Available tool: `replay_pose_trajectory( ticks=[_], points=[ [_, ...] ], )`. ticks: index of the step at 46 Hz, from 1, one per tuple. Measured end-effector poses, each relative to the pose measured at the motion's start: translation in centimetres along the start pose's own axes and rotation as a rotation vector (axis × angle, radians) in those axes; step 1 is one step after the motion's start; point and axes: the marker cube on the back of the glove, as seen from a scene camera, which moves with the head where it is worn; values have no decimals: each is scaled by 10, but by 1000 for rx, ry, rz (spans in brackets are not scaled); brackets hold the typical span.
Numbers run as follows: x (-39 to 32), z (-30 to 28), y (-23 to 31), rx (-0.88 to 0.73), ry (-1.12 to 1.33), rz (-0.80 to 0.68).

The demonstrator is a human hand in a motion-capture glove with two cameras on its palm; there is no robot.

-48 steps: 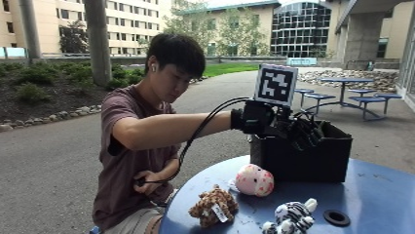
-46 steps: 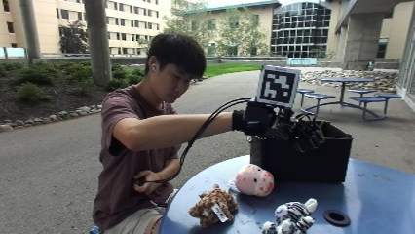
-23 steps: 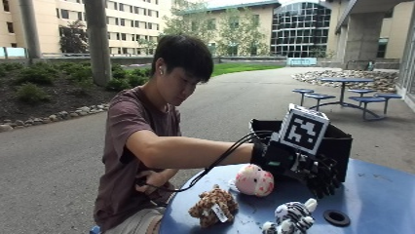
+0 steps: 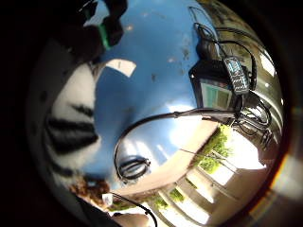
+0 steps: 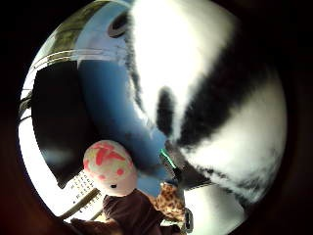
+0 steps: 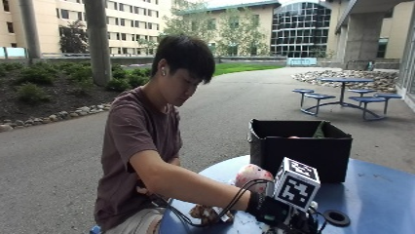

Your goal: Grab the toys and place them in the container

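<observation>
Outside view: my right hand (image 6: 285, 217) is down at the table's near edge, right over where the zebra toy (image 5: 210, 88) lies on the blue table (image 6: 376, 195). A second ago this hand was up over the black container (image 6: 299, 148); half a second ago it was coming down in front of it. So one drop looks done and I'm now going for the next toy.

Thumb side palm view: striped black-and-white fur fills most of the picture, so the zebra is very close to my palm. Can't tell if my fingers are spread or curled round it; they don't show clearly in any view. Little finger side view shows the same striped fur along one edge, with the blue tabletop beyond it.

Other toys left on the table: the pink-and-white ball toy (image 5: 108, 166), just in front of the container, and the leopard-spotted toy (image 5: 168, 203), nearer my body. The container stands open, well apart from the zebra, at the back of the table. Something pale shows inside it; can't say what.

My guess: grasp on the zebra is about to start or just starting; three toys still out, task maybe partway.
</observation>
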Motion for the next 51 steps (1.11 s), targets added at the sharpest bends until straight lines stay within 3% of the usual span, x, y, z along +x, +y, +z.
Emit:
replay_pose_trajectory(
  ticks=[11,19,34,43,51],
  points=[
    [-8,6,-2,212,-143,-26],
    [-19,-20,2,179,-120,-24],
    [-62,-205,99,352,-57,-85],
    [-131,-306,163,486,-93,-117],
    [-195,-344,189,540,-63,-205]
  ],
)
